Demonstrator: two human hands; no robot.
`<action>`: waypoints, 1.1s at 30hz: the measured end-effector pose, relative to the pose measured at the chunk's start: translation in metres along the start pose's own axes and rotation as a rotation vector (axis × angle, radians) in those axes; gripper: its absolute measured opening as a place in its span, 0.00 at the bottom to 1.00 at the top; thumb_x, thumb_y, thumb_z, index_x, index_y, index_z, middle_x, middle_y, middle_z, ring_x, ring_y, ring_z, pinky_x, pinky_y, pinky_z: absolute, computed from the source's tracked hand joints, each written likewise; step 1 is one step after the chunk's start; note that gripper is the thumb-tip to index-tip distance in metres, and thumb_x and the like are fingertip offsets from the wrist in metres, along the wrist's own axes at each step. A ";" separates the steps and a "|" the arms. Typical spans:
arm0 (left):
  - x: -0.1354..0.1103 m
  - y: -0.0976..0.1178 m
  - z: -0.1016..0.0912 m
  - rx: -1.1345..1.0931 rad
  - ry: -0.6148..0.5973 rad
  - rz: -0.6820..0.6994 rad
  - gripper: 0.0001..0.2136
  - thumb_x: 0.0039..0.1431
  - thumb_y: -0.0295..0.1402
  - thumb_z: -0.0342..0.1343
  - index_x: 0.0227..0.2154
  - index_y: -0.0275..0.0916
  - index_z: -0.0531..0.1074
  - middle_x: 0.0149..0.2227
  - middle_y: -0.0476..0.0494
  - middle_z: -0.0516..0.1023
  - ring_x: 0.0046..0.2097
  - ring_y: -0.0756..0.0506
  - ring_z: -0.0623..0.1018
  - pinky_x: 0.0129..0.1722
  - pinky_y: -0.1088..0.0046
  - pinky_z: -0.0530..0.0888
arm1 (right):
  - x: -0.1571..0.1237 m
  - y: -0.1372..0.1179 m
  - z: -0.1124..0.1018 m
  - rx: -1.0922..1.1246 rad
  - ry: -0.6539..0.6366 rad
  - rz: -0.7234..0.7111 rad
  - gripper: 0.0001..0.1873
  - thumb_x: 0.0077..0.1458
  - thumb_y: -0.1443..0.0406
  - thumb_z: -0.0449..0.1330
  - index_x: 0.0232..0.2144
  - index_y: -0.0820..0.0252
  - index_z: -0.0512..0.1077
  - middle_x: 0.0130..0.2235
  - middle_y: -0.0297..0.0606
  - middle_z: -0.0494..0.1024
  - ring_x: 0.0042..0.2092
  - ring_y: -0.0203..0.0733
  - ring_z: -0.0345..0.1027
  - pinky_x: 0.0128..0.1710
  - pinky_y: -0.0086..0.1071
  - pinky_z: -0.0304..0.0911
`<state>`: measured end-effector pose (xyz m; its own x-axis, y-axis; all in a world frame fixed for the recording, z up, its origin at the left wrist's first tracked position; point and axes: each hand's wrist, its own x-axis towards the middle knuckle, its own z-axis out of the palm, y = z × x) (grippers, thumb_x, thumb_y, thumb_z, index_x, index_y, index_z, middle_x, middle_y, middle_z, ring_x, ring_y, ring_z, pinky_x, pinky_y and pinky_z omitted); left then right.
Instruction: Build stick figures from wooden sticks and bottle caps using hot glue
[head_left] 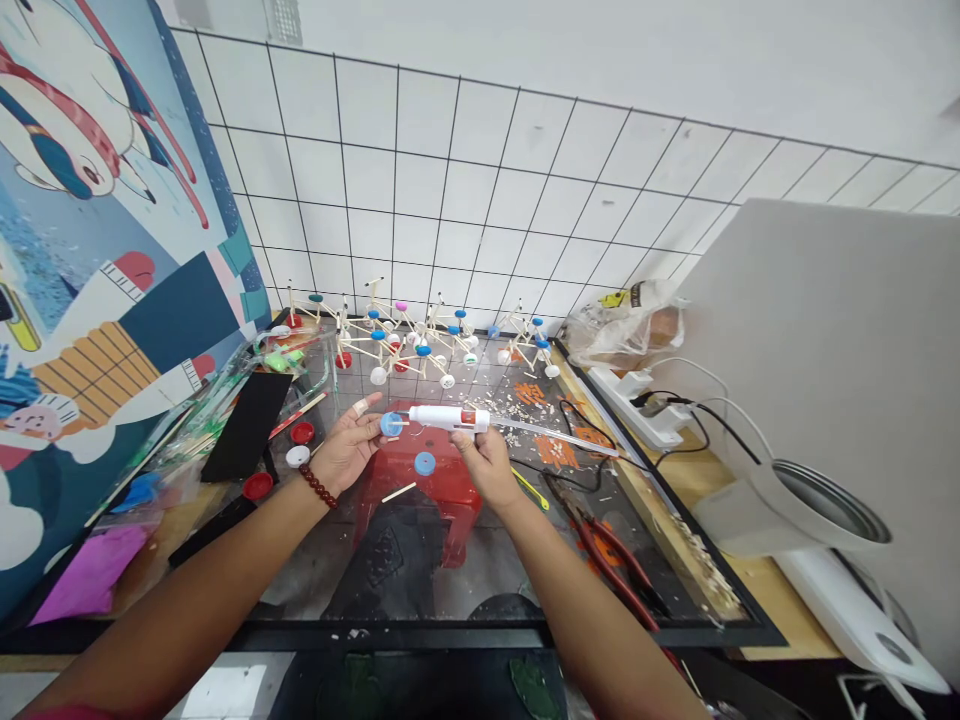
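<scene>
My right hand (pixel 481 462) grips a white glue gun (pixel 448 417) by its handle, with the nozzle pointing left. The nozzle meets a blue bottle cap (pixel 391 424) that my left hand (pixel 351 447) pinches between thumb and fingers. That hand has a plaster on one finger and a bead bracelet at the wrist. On the glass table below lie a second blue cap (pixel 424 463) and a thin wooden stick (pixel 398 492). A red stool shows through the glass underneath.
Several stick-and-cap models (pixel 409 340) stand along the tiled wall. Red caps (pixel 257 485) and a white cap (pixel 298 456) lie at left beside a black sheet (pixel 244 425). Red-handled pliers (pixel 609 560), a power strip (pixel 636 405) with cables and a plastic bag (pixel 626 325) are at right.
</scene>
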<state>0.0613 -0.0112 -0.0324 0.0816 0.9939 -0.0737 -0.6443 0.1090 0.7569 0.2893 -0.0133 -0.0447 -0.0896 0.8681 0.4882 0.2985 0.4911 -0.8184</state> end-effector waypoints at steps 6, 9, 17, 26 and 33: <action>0.000 -0.002 0.000 0.019 0.008 0.016 0.25 0.49 0.18 0.64 0.51 0.35 0.68 0.28 0.49 0.80 0.29 0.51 0.78 0.28 0.79 0.74 | 0.000 0.001 0.001 0.050 0.009 0.013 0.17 0.58 0.52 0.57 0.34 0.61 0.74 0.28 0.36 0.77 0.31 0.42 0.69 0.33 0.33 0.65; 0.000 -0.002 0.001 0.040 0.023 0.035 0.27 0.48 0.18 0.65 0.51 0.34 0.67 0.28 0.48 0.80 0.30 0.50 0.79 0.29 0.79 0.75 | 0.000 0.001 -0.001 0.031 -0.008 0.006 0.18 0.58 0.52 0.57 0.34 0.61 0.74 0.27 0.36 0.76 0.31 0.42 0.69 0.34 0.34 0.65; 0.002 -0.002 0.002 0.048 0.057 0.089 0.27 0.45 0.18 0.67 0.49 0.35 0.66 0.27 0.49 0.80 0.29 0.50 0.79 0.28 0.78 0.74 | 0.001 -0.003 -0.005 -0.064 -0.034 -0.034 0.19 0.59 0.52 0.56 0.36 0.62 0.76 0.26 0.35 0.75 0.29 0.41 0.67 0.34 0.34 0.64; 0.004 -0.004 -0.002 0.047 0.054 0.118 0.27 0.44 0.19 0.68 0.49 0.35 0.67 0.27 0.49 0.80 0.29 0.50 0.78 0.29 0.77 0.74 | 0.000 -0.003 -0.005 -0.046 -0.063 -0.021 0.19 0.59 0.51 0.56 0.38 0.60 0.76 0.29 0.38 0.78 0.35 0.46 0.72 0.41 0.37 0.67; 0.004 -0.003 0.000 0.038 0.092 0.113 0.27 0.44 0.18 0.67 0.48 0.36 0.68 0.27 0.50 0.80 0.29 0.51 0.77 0.28 0.79 0.73 | -0.001 -0.003 -0.005 -0.021 -0.086 -0.020 0.18 0.60 0.53 0.56 0.40 0.61 0.75 0.35 0.43 0.81 0.38 0.48 0.74 0.43 0.39 0.68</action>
<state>0.0629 -0.0078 -0.0350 -0.0606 0.9972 -0.0444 -0.6158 -0.0023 0.7879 0.2930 -0.0157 -0.0412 -0.1763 0.8615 0.4762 0.3158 0.5077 -0.8015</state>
